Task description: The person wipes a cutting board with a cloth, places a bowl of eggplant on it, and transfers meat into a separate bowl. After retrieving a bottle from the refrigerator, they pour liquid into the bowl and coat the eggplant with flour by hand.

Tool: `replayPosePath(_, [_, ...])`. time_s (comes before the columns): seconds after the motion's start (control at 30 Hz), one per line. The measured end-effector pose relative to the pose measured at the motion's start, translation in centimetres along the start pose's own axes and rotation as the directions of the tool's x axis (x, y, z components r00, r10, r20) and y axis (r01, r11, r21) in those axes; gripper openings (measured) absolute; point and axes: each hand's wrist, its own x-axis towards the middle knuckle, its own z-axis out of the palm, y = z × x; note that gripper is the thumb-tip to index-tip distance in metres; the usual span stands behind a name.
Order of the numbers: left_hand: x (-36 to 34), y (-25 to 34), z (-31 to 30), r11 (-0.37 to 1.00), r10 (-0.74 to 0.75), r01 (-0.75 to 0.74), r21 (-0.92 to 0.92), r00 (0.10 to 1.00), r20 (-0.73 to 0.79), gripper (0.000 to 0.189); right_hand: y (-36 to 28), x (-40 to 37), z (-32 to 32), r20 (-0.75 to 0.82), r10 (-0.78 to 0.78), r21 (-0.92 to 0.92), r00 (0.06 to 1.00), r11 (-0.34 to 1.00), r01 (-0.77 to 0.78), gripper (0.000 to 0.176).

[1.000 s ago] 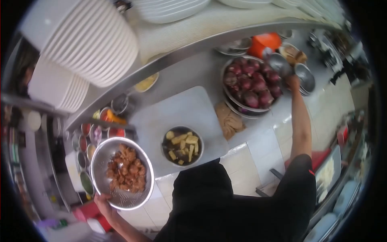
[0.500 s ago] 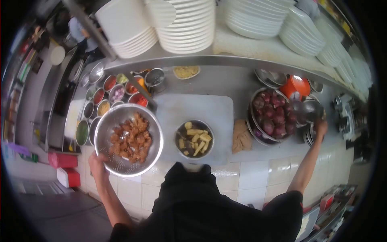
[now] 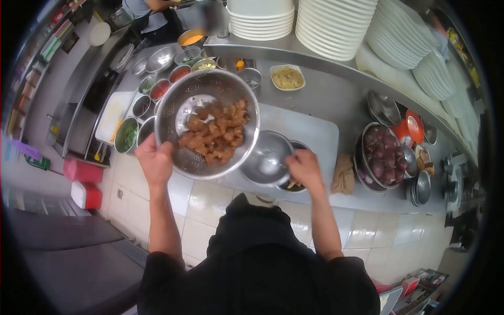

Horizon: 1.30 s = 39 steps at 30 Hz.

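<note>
My left hand grips the near-left rim of a perforated metal colander, tilted so that the brown fried pieces lie toward its right side. Close by on the right, my right hand is closed on the rim of a plain metal bowl with a shiny bare inside. That bowl overlaps the colander's lower right edge in this view. Partly hidden behind it and my fingers is a second bowl holding pale yellow pieces, on the grey cutting board.
Red onions fill a large bowl on the right, beside a brown cloth and stacked small bowls. Ingredient tins crowd the left. A white dish stands behind the board. White plates load the shelf above; a person stands far left.
My right hand has come from the stacked bowls at the right to the board, bringing a metal bowl. My left hand has moved the colander rightward, and the view has turned left.
</note>
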Motion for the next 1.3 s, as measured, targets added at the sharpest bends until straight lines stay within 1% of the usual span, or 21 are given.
replayPosePath(0.07, [0.8, 0.1, 1.1, 0.993, 0.086, -0.088, -0.079, 0.996, -0.026, 0.012, -2.5, 1.5, 3.4, -0.008, 0.005, -0.028, 1.000, 1.000, -0.005, 0.032])
replayPosePath(0.1, [1.3, -1.2, 1.2, 0.994, 0.102, -0.103, -0.023, 0.994, -0.038, 0.005, -3.5, 2.2, 4.3, 0.013, 0.016, -0.034, 1.000, 0.999, -0.016, 0.031])
replayPosePath(0.13, [1.9, -2.9, 1.0, 0.971, 0.226, -0.221, 0.093, 0.973, -0.039, 0.011, -4.3, 2.6, 5.3, 0.036, 0.033, -0.032, 0.999, 0.999, -0.032, 0.031])
replayPosePath(0.2, [1.9, -4.0, 1.1, 0.921, 0.336, -0.322, 0.217, 0.942, -0.027, 0.018, -4.6, 3.4, 6.8, 0.029, 0.043, -0.007, 0.999, 0.999, -0.043, 0.031])
replayPosePath(0.27, [1.9, -3.7, 1.3, 0.892, 0.414, -0.406, 0.197, 0.910, 0.000, 0.006, -5.0, 4.0, 7.6, 0.022, 0.053, 0.017, 0.998, 0.998, -0.053, 0.031])
replayPosePath(0.3, [2.1, -3.3, 1.4, 0.803, 0.537, -0.517, 0.297, 0.844, 0.018, 0.011, -5.2, 4.3, 7.8, 0.025, 0.062, 0.079, 0.998, 0.995, -0.064, 0.030])
replayPosePath(0.33, [2.3, -3.3, 1.7, 0.798, 0.541, -0.527, 0.291, 0.840, 0.037, 0.011, -5.4, 4.6, 8.0, 0.028, 0.070, 0.140, 0.997, 0.987, -0.073, 0.030])
replayPosePath(0.4, [2.8, -3.8, 2.2, 0.609, 0.742, -0.698, 0.377, 0.669, 0.041, 0.016, -5.2, 5.3, 8.5, 0.026, 0.104, 0.183, 0.994, 0.977, -0.107, 0.029])
replayPosePath(0.53, [4.4, -4.8, 2.3, 0.534, 0.806, -0.778, 0.331, 0.587, 0.080, 0.019, -4.3, 6.5, 9.2, 0.002, 0.050, 0.162, 0.999, 0.986, -0.050, 0.027])
replayPosePath(0.63, [4.9, -4.9, 3.3, 0.567, 0.790, -0.745, 0.352, 0.613, 0.024, 0.018, -3.7, 6.8, 9.2, 0.005, 0.082, 0.203, 0.997, 0.976, -0.081, 0.027])
replayPosePath(0.7, [5.1, -4.8, 4.0, 0.562, 0.796, -0.749, 0.350, 0.605, 0.016, 0.019, -2.8, 7.3, 9.1, 0.040, 0.123, 0.295, 0.992, 0.947, -0.130, 0.026])
replayPosePath(0.77, [4.8, -4.9, 4.3, 0.558, 0.802, -0.754, 0.348, 0.597, 0.008, 0.021, -1.1, 8.4, 8.6, 0.066, 0.127, 0.285, 0.990, 0.948, -0.140, 0.025])
replayPosePath(0.83, [4.4, -5.5, 3.6, 0.653, 0.710, -0.624, 0.430, 0.701, -0.061, 0.013, -0.4, 9.3, 7.1, 0.093, 0.130, 0.274, 0.987, 0.950, -0.151, 0.024])
replayPosePath(0.87, [4.2, -5.6, 3.3, 0.653, 0.711, -0.624, 0.428, 0.700, -0.063, 0.013, -0.2, 10.0, 5.9, 0.102, 0.141, 0.243, 0.985, 0.956, -0.162, 0.024])
replayPosePath(0.93, [3.4, -5.9, 2.3, 0.795, 0.585, -0.501, 0.342, 0.783, -0.212, 0.006, 0.6, 11.5, 3.5, 0.133, 0.180, 0.189, 0.975, 0.961, -0.203, 0.023])
replayPosePath(0.97, [3.2, -5.9, 1.7, 0.797, 0.580, -0.494, 0.347, 0.786, -0.213, 0.006, 1.2, 12.4, 2.2, 0.130, 0.180, 0.201, 0.975, 0.958, -0.204, 0.022])
replayPosePath(1.03, [3.2, -5.1, 0.0, 0.934, 0.351, -0.279, 0.225, 0.838, -0.418, 0.017, 2.7, 14.1, -0.4, 0.111, 0.179, 0.227, 0.977, 0.953, -0.201, 0.020])
replayPosePath(1.1, [3.3, -4.2, -1.5, 0.986, 0.169, -0.141, 0.093, 0.821, -0.545, 0.011, 4.3, 16.3, -3.0, 0.085, 0.183, 0.207, 0.979, 0.958, -0.197, 0.018])
replayPosePath(1.2, [3.4, -7.3, -5.8, 0.988, 0.157, -0.125, 0.095, 0.799, -0.580, 0.013, 6.7, 18.9, -5.0, 0.078, 0.164, 0.180, 0.983, 0.968, -0.176, 0.018])
replayPosePath(1.27, [3.0, -7.9, -7.3, 0.998, 0.044, -0.055, 0.004, 0.763, -0.645, 0.014, 9.2, 21.0, -5.2, 0.087, 0.195, 0.161, 0.977, 0.965, -0.207, 0.019])
replayPosePath(1.3, [2.8, -8.3, -8.0, 0.999, 0.037, -0.049, 0.000, 0.761, -0.648, 0.014, 9.9, 21.8, -5.4, 0.093, 0.223, 0.157, 0.970, 0.959, -0.235, 0.020])
